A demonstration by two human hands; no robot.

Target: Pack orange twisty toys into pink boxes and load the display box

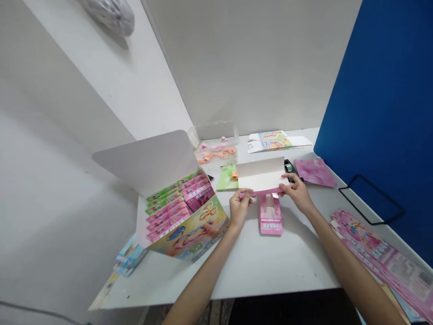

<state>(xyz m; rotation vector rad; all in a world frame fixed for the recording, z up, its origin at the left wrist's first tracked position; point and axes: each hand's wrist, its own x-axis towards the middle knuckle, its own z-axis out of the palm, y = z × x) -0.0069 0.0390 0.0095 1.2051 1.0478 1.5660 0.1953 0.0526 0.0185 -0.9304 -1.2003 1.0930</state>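
My left hand and my right hand both grip the near edge of a white-backed card sheet with a pink border, held a little above the table. Just below them, a pink printed card box with a window cut-out lies flat on the white table. To the left stands an open cardboard display box packed with pink and green small boxes. A green card with a small orange piece on it is partly hidden behind the held sheet.
A clear plastic tub of pink and orange pieces stands at the back. Nearby are a black tape dispenser, a pink marbled sheet, and printed flat cards. A stack of pink printed blanks lies at right, beside a blue panel.
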